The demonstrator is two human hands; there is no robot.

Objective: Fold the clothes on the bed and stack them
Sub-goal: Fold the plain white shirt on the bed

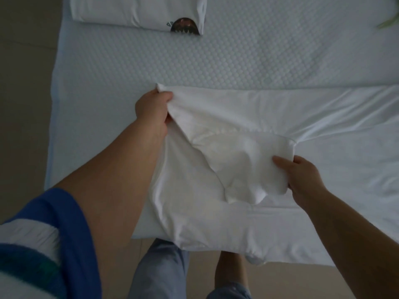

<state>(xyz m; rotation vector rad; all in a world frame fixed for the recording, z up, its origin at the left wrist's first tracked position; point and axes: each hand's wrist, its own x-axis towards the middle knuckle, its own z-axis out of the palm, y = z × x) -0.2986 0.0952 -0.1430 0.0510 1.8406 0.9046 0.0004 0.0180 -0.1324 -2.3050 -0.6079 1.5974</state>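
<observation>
Left grip (152, 106): pinching the white shirt (216, 169) corner; keep it taut
Right grip (302, 175): holding the lifted flap; lay edges square on bed (216, 61)

So, the count: two white garments on one bed (237, 57). One's a folded white shirt (138, 11) with a dark print, sitting at the far end, and one's an unfolded white garment (216, 169) at the near edge. Two hands on that one: left hand (151, 106) and right hand (302, 175).
</observation>
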